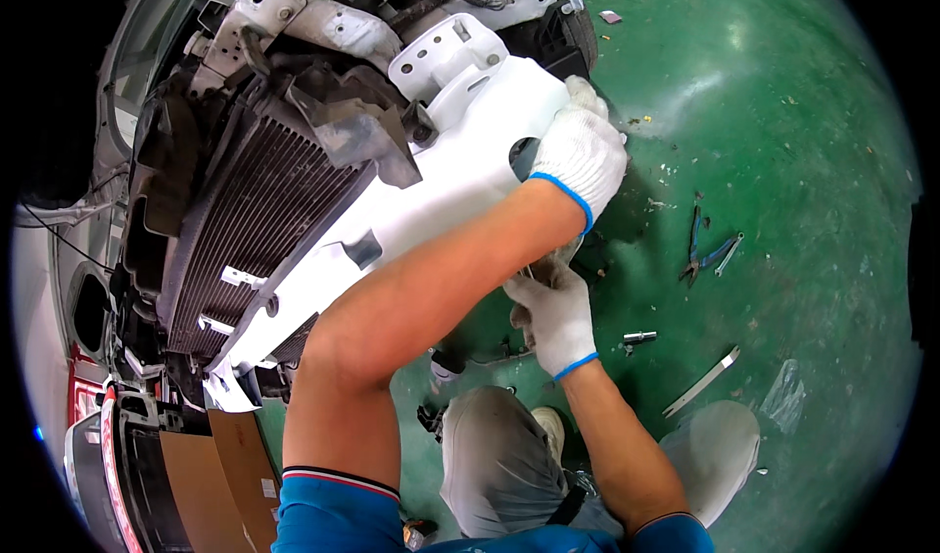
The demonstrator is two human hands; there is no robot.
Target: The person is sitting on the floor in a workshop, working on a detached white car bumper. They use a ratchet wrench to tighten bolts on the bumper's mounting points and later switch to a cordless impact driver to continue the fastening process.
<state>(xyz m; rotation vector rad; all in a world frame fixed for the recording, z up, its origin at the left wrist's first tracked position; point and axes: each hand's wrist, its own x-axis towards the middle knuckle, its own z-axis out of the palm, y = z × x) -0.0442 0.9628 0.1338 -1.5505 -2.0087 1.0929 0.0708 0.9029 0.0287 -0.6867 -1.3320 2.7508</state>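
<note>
My left hand [578, 146], in a white knit glove, reaches across to the right end of a long white metal beam [460, 171] on the car's front, its fingers curled against the edge. Below it, my right hand [553, 313], gloved too, is closed near the underside of the beam; what it holds is partly hidden and I cannot make it out. A dark bracket [362, 137] and a finned radiator [245, 230] sit left of the beam. A white mounting plate [441, 58] rises at the beam's upper part.
On the green floor [764, 112] at my right lie blue-handled pliers [700, 249], a wrench [729, 254], a socket [638, 337], a flat metal strip [700, 382] and clear plastic [783, 396]. Cardboard [196, 475] stands lower left. My bent knees are at the bottom.
</note>
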